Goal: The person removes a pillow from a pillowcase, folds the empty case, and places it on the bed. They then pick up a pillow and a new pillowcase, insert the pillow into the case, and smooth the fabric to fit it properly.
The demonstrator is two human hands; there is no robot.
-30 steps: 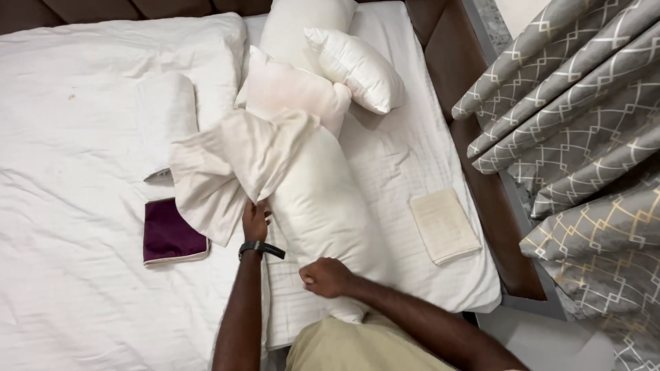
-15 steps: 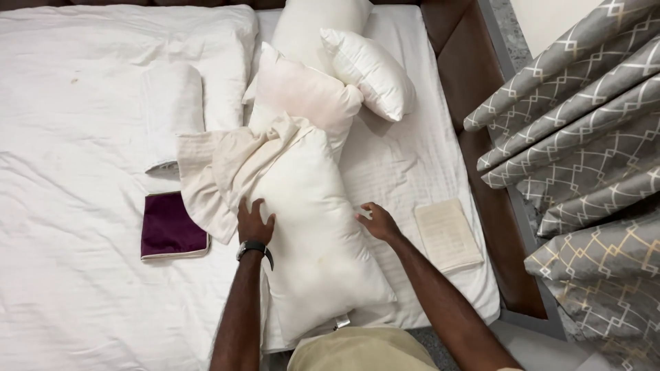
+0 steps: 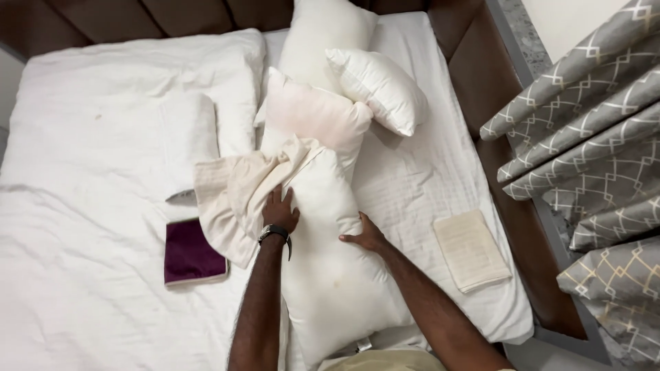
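A bed point(image 3: 103, 309) with white sheets fills most of the view, bordered by a dark brown headboard point(image 3: 137, 17) at the far edge and a brown frame along the right. Grey patterned curtains point(image 3: 591, 158) hang at the right. A long white pillow point(image 3: 330, 261) lies lengthwise down the middle of the bed, its near end at the near edge. A cream pillowcase point(image 3: 230, 199) is bunched over its far left side, spilling onto the sheet. Beyond it sit a pinkish pillow point(image 3: 313, 117), a tall white pillow point(image 3: 323, 34) against the headboard, and a smaller white pillow point(image 3: 378, 86) to the right. A folded cream towel point(image 3: 471, 251) lies near the right edge. A folded purple cloth point(image 3: 192, 251) lies left of the pillowcase. The left hand point(image 3: 280, 211), a watch at its wrist, rests palm down with fingers spread where pillowcase meets long pillow, gripping nothing. The right hand point(image 3: 364, 235) presses flat against the right edge of the long pillow, fingers extended, unclenched.
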